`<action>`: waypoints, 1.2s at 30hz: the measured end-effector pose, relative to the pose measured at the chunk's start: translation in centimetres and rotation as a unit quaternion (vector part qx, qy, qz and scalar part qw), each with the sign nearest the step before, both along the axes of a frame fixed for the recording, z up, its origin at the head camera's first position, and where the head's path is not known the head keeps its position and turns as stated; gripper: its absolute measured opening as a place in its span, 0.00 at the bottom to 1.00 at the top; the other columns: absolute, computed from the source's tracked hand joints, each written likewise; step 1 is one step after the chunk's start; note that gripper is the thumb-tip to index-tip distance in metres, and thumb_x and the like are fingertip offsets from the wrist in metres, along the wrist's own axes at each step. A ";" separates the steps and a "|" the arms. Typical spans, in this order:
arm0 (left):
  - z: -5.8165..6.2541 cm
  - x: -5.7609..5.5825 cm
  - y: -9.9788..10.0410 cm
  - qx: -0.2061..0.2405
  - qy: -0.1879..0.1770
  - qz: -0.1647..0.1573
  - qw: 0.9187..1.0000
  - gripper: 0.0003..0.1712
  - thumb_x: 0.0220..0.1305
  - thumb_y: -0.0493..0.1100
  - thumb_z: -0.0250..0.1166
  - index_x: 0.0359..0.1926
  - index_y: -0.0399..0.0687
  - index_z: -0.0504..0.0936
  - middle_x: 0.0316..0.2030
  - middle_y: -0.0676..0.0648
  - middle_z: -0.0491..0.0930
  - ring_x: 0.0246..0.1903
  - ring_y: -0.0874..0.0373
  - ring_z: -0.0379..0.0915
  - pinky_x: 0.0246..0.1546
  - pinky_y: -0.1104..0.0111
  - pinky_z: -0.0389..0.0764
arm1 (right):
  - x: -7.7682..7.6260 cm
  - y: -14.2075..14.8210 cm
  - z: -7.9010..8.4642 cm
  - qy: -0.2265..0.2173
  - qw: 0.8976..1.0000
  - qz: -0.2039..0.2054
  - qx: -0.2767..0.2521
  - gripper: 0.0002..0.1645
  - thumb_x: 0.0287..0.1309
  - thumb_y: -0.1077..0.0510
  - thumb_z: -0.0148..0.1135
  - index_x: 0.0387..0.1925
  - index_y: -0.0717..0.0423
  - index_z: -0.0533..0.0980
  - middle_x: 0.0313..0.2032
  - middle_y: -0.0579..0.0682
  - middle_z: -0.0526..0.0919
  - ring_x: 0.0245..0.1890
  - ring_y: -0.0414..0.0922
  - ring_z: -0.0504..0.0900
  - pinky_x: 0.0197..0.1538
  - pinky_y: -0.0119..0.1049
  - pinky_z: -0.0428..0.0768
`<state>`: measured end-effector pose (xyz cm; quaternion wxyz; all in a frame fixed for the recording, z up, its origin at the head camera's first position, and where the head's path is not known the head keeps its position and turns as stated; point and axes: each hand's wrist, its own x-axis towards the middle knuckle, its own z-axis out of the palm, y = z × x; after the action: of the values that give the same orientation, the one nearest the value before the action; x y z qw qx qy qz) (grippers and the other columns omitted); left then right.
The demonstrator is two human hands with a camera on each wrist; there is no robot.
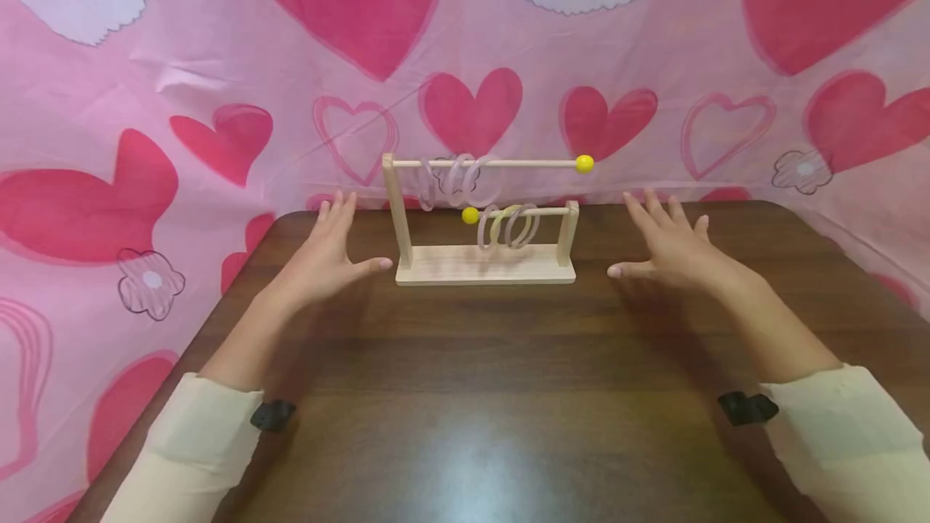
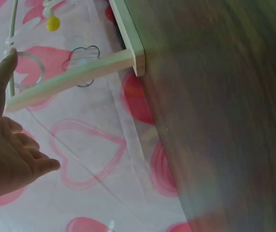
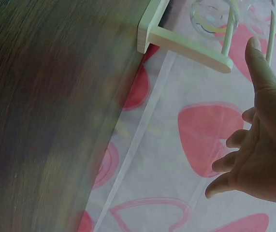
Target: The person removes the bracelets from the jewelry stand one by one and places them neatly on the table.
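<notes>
A light wooden stand [image 1: 485, 270] with two posts sits near the far edge of the table. Its taller left post carries a long rod [image 1: 541, 164] tipped with a yellow ball [image 1: 584, 164]; several translucent pinkish rings [image 1: 467, 182] hang there. From the shorter right post [image 1: 568, 234] a second rod reaches left to another yellow ball [image 1: 470, 215], bearing clear rings and a yellowish ring [image 1: 496, 231]. My left hand [image 1: 323, 257] is left of the stand, fingers spread, holding nothing. To the right, apart from the stand, my right hand [image 1: 676, 248] also has extended fingers and holds nothing.
The dark brown wooden table [image 1: 465, 378] stretches toward me in front of the stand. Behind it and along the left hangs a pink cloth [image 1: 291, 47] printed with hearts. Black straps [image 1: 273, 415] show at both cream sleeves [image 1: 196, 442].
</notes>
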<state>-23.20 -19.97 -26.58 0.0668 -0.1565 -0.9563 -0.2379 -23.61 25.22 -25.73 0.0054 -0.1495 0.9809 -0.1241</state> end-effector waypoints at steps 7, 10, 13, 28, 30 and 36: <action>0.3 -1.0 0.9 0.079 0.047 -0.014 0.996 0.62 0.52 0.63 0.65 0.72 0.47 0.33 0.71 0.45 0.33 0.69 0.55 0.24 0.65 0.51 0.41 | 0.1 -0.6 0.0 0.001 1.000 0.010 -0.003 0.68 0.45 0.31 0.63 0.71 0.53 0.33 0.68 0.66 0.27 0.64 0.70 0.27 0.51 0.74 0.27; 0.6 -1.5 1.4 0.109 0.075 -0.024 0.991 0.60 0.52 0.60 0.67 0.72 0.49 0.35 0.72 0.46 0.36 0.69 0.56 0.30 0.66 0.53 0.43 | 0.2 -0.9 -0.1 0.001 1.000 0.015 -0.003 0.68 0.45 0.31 0.63 0.71 0.52 0.32 0.69 0.66 0.28 0.64 0.70 0.27 0.51 0.74 0.27; 0.9 -2.1 1.8 0.134 0.094 -0.033 0.986 0.59 0.53 0.58 0.67 0.72 0.50 0.38 0.72 0.48 0.39 0.69 0.58 0.33 0.66 0.55 0.45 | 0.2 -1.2 -0.2 0.000 1.000 0.018 0.001 0.68 0.45 0.29 0.62 0.71 0.50 0.31 0.69 0.65 0.28 0.64 0.70 0.27 0.51 0.74 0.27; 2.0 -5.8 3.8 0.377 0.062 -0.066 0.922 0.37 0.66 0.43 0.57 0.72 0.55 0.50 0.71 0.49 0.44 0.67 0.49 0.48 0.60 0.60 0.62 | 0.3 -2.7 -0.4 0.007 0.999 0.039 0.015 0.68 0.45 0.27 0.59 0.72 0.50 0.33 0.69 0.65 0.31 0.65 0.69 0.28 0.51 0.76 0.31; 2.5 -5.5 4.3 0.406 0.056 -0.085 0.908 0.35 0.67 0.38 0.54 0.71 0.48 0.50 0.71 0.46 0.45 0.67 0.50 0.46 0.62 0.64 0.59 | 0.4 -2.9 -0.5 0.011 0.999 0.041 0.018 0.67 0.45 0.28 0.60 0.72 0.50 0.33 0.69 0.65 0.32 0.65 0.69 0.29 0.51 0.76 0.31; 2.8 -5.4 5.3 0.415 0.069 -0.084 0.903 0.29 0.69 0.36 0.50 0.69 0.38 0.54 0.69 0.41 0.51 0.66 0.51 0.49 0.63 0.71 0.54 | 0.3 -3.7 -0.7 0.018 0.998 0.048 0.022 0.65 0.47 0.29 0.60 0.72 0.47 0.33 0.70 0.63 0.31 0.65 0.68 0.29 0.51 0.76 0.31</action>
<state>-28.64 -14.71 -23.78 0.1712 -0.2099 -0.7472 -0.6069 -23.28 21.57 -26.39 -0.0035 -0.1981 0.9751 -0.0997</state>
